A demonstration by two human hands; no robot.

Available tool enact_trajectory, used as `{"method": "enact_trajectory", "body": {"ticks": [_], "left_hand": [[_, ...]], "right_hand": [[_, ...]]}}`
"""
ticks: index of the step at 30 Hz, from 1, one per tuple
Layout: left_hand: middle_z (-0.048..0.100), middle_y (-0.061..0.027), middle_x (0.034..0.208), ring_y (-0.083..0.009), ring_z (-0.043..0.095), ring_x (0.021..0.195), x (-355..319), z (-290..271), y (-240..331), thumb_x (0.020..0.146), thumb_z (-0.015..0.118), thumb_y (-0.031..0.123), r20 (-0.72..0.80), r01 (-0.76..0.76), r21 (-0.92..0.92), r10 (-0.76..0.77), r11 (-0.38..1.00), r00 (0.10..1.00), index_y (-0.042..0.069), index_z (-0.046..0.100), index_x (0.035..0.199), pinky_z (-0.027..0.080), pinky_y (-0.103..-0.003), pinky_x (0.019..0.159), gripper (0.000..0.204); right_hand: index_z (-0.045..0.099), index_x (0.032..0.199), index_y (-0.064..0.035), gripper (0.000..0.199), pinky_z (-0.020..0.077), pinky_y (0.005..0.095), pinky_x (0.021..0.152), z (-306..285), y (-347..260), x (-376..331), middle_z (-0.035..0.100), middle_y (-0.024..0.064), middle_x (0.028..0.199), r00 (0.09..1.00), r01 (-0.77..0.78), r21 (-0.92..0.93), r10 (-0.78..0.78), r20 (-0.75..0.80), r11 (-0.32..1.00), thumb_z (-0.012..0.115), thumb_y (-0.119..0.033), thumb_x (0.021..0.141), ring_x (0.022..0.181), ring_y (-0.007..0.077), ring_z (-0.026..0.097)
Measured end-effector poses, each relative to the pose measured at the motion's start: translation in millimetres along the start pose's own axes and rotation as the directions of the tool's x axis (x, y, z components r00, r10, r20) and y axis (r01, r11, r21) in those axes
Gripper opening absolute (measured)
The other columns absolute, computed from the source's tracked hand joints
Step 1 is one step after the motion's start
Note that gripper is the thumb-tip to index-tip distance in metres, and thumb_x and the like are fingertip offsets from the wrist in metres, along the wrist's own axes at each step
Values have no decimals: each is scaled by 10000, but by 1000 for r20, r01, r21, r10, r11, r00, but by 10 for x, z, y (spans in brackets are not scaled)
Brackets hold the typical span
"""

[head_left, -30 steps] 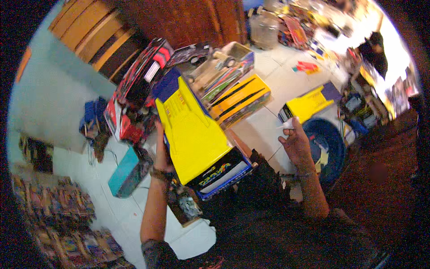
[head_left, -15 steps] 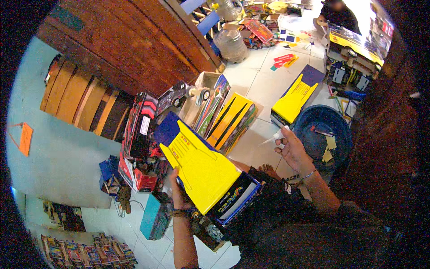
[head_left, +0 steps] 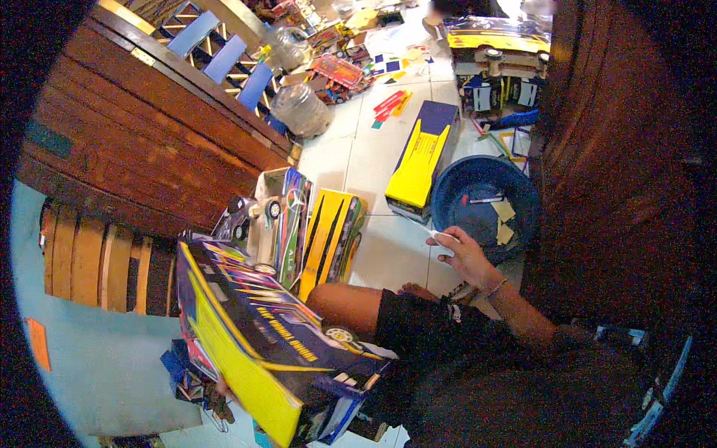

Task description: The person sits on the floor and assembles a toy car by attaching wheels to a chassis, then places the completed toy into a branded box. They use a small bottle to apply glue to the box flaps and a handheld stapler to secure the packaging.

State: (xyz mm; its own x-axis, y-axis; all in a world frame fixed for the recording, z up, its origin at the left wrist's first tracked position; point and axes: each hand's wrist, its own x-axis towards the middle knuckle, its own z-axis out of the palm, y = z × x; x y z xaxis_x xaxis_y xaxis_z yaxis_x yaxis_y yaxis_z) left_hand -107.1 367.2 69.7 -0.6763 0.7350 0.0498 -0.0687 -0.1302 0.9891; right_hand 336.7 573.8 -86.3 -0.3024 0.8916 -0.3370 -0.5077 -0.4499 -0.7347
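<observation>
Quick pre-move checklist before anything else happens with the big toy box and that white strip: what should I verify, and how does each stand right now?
1. Left-hand hold on the toy car box: cannot tell, the hand is hidden behind the box.
2. Box attitude: not ok, it is tilted, its low end at the picture's lower edge.
3. Right hand grip on the small white strip: ok, pinched at the fingertips.
4. Blue basin beside the right hand: ok, open, only a few scraps inside.
5. Floor ahead: not ok, upright boxes and a yellow box crowd it.
</observation>
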Motion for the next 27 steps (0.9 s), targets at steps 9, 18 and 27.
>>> {"method": "enact_trajectory", "body": {"ticks": [9, 18, 27], "left_hand": [[619, -86, 1111, -217, 608, 971, 825, 800, 581, 948, 480, 416, 176, -138, -111, 156, 984, 972, 93, 538, 1214, 510, -360, 859, 423], [631, -79, 1066, -199, 614, 930, 2658, 2701, 141, 964, 474, 351, 560, 73, -225, 67, 972, 826, 91, 557, 1175, 512, -343, 841, 345], [674, -58, 1038, -201, 645, 899, 3639, 4290, -1093, 916, 491, 468, 752, 387, -44, -225, 921, 620, 72, 591, 1178, 529, -322, 801, 485]], "right_hand": [[501, 1233, -94, 287, 449, 266, 794, 167, -682, -80, 648, 58, 1163, 943, 333, 50, -330, -48, 942, 584, -194, 977, 1030, 118, 563], [574, 1269, -35, 357, 484, 240, 777, -211, -730, 107, 645, 44, 1144, 931, 252, 6, -241, -276, 968, 593, -227, 968, 891, 97, 578], [571, 1233, -14, 323, 480, 305, 906, -789, -310, 128, 636, 70, 1126, 816, 43, -201, -151, -557, 979, 623, -125, 934, 997, 167, 601]]}}
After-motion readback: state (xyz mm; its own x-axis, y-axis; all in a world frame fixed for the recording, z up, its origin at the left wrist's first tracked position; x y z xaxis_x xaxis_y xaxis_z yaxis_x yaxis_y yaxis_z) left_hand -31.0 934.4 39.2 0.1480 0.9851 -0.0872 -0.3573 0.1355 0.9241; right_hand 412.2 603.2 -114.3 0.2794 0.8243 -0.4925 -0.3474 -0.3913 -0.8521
